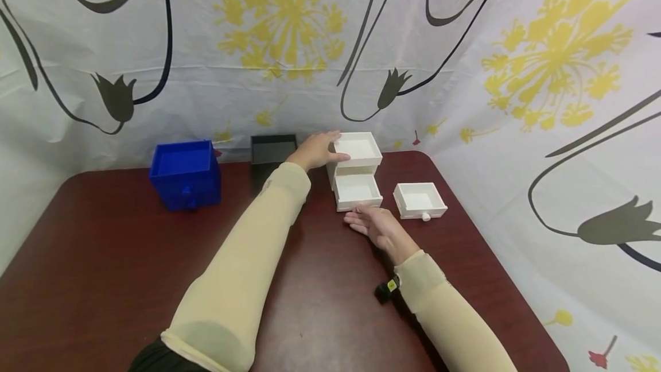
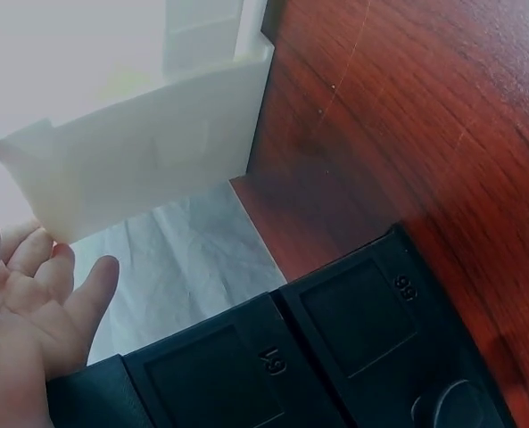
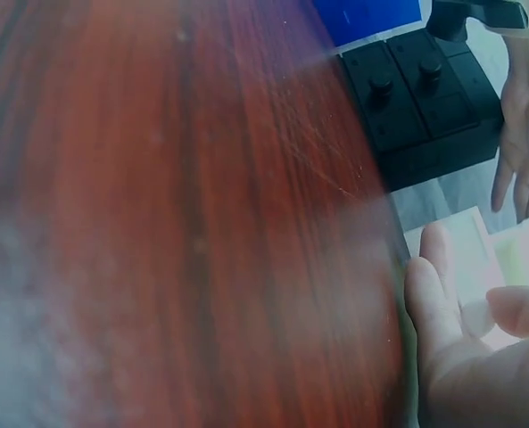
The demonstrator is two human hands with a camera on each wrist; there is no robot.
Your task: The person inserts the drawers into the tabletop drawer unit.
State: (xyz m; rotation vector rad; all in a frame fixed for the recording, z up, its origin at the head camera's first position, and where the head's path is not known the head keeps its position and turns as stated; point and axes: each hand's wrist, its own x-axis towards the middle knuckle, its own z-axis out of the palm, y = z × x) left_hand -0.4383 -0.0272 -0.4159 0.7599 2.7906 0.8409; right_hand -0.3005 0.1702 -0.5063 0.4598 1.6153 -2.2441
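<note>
A white drawer box (image 1: 356, 149) stands near the back of the table, its lower drawer (image 1: 357, 190) pulled out. My left hand (image 1: 317, 151) holds the box at its upper left, thumb on the near side and fingers toward the back. In the left wrist view the fingers curl at the edge of the white wall (image 2: 148, 160). Below the open drawer, my right hand (image 1: 379, 225) is at its front. The right wrist view has the drawer's knob (image 3: 476, 316) between thumb and fingers. A separate white drawer (image 1: 420, 200) with a round knob lies to the right.
Left of the white box stands a black drawer box (image 1: 273, 149), partly hidden by the left forearm. A blue drawer box (image 1: 186, 175) is farther left. The dark red table (image 1: 103, 268) ends against a patterned cloth (image 1: 289, 33) behind and at the right.
</note>
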